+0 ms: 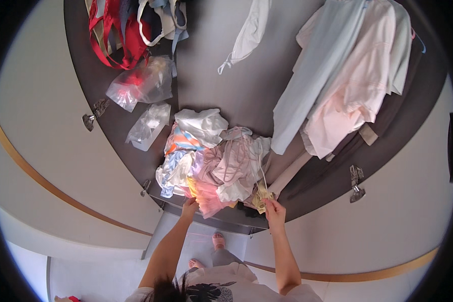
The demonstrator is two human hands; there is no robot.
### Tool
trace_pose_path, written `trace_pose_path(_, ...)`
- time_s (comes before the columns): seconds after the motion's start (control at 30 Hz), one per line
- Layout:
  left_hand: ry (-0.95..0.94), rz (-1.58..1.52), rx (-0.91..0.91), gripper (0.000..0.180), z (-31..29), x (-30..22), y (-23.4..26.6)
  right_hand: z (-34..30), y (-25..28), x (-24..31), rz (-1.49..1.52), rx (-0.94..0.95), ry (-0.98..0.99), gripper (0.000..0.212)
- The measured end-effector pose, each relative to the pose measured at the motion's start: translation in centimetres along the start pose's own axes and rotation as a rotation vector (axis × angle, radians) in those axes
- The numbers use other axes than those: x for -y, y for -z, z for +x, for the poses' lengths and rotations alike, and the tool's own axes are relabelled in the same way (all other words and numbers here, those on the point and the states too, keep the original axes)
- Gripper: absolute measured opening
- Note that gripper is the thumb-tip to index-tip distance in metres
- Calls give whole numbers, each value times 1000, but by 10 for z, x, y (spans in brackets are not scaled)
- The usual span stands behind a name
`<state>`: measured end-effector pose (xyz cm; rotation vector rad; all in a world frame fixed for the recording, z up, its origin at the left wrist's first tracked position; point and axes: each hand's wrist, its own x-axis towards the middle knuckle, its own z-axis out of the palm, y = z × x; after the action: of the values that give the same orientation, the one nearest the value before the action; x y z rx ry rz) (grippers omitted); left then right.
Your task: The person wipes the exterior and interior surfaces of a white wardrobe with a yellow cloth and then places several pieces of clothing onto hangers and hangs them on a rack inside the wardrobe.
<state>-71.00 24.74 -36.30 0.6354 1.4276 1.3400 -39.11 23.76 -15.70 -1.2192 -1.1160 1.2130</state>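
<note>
A heap of crumpled clothes [226, 161] in white, dusty pink, blue and orange lies on the dark wardrobe floor in front of me. At its near left edge my left hand [189, 207] has its fingers closed at the border of a sheer pink garment [210, 200]. To the right, my right hand [274, 212] pinches a pale yellow cloth [261, 197] at the heap's near right corner. A thin white strap [263, 173] runs from the heap down towards these fingers. The fingertips of both hands are partly hidden.
Light blue [319, 75] and pale pink garments [355, 95] hang on the right. Red straps [121, 40] and a white garment [249, 35] hang farther back. Two clear plastic bags [148, 126] lie left of the heap. Open doors with metal hinges [356, 185] flank the wardrobe.
</note>
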Motion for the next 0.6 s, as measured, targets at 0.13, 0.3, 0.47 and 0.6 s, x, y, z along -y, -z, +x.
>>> trace_pose_path(0.13, 23, -48, -19, 43, 23, -13, 3, 15, -23, 2, 25, 43, -10, 19)
trace_pose_path(0.3, 17, -175, -19, 32, 25, -63, -29, 34, -56, -7, 172, 95, 103, 13)
trace_pose_path(0.47, 48, -299, 93, 28, 27, -95, -53, 92, -107, 2, 118, 242, 18, 13)
trace_pose_path(0.6, 24, -363, 115, 27, 30, -114, -65, 177, -132, -40, -261, 228, 126, 25)
